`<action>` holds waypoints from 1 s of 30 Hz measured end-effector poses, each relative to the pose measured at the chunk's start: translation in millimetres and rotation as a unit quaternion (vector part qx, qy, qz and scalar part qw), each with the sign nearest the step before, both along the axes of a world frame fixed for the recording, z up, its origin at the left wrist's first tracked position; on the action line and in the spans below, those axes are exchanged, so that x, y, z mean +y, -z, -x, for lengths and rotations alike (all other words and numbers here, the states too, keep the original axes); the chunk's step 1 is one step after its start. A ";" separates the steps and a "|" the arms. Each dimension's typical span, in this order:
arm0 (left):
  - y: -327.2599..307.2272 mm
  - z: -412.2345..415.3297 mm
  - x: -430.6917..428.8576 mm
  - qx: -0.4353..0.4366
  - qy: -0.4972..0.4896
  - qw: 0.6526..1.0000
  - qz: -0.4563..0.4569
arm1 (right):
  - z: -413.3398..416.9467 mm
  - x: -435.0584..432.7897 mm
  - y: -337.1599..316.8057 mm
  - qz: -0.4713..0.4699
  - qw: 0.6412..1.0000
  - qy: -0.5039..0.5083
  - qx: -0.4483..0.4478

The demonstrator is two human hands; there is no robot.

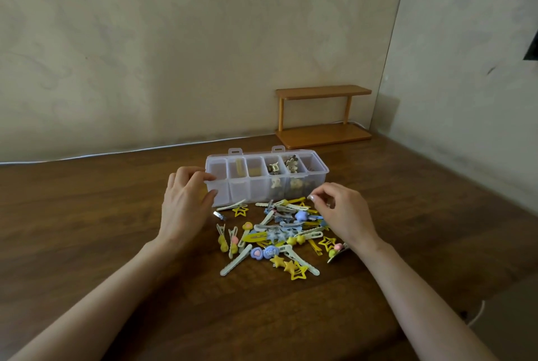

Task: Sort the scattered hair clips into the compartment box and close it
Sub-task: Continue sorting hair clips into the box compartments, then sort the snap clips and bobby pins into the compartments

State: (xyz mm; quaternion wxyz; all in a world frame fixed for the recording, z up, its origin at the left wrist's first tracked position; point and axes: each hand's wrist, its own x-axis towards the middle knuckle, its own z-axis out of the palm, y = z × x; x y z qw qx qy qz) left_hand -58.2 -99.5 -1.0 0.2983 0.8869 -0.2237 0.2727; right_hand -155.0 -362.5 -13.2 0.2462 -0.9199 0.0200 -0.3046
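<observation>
On the head view I see the left hand [186,200] curled round the left end of the open compartment box [250,192], which stands just behind the heaped hair clips [276,232]. The right hand [340,209] hovers over the heap, fingertips drawn together; whether they pinch anything I cannot tell. The clips overlap, so I'd expect one lift to drag neighbours along or scatter them.

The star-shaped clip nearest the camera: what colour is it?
Yellow; the star clip shows best in the head view.
</observation>
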 end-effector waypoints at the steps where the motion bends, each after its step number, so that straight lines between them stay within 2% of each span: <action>1: 0.5 1.2 -0.2 0.019 0.009 1.000 0.009 | -0.3 -0.1 0.2 0.001 1.000 -0.001 0.003; 4: 1.6 4.5 -2.6 0.055 0.037 0.997 0.046 | -1.7 0.1 0.2 0.000 1.000 -0.005 0.007; 10: 4.9 6.1 -4.0 0.020 0.050 0.998 0.021 | -0.5 -0.7 1.0 -0.009 1.000 -0.011 0.010; 13: 2.8 7.4 -2.8 -0.081 0.032 0.996 -0.037 | -0.2 -0.2 0.4 -0.013 1.000 -0.011 0.012; 15: -2.1 10.2 -4.2 -0.149 0.075 0.983 -0.080 | -0.4 0.1 -0.1 -0.016 1.000 -0.012 0.012; 16: -4.6 11.8 -5.5 -0.153 0.117 0.976 -0.104 | -0.5 0.3 -0.3 -0.016 1.000 -0.014 0.012; 19: -4.5 15.7 -10.3 -0.093 0.227 0.948 -0.201 | 0.0 0.0 -0.5 -0.017 1.000 -0.016 0.010; 23: -0.8 11.6 -10.0 0.009 0.260 0.926 -0.275 | 0.8 -0.1 -0.7 -0.019 1.000 -0.017 0.005; 30: -7.2 14.1 -8.5 -0.001 0.248 0.932 -0.266 | 0.3 0.2 -0.7 -0.016 1.000 -0.017 0.011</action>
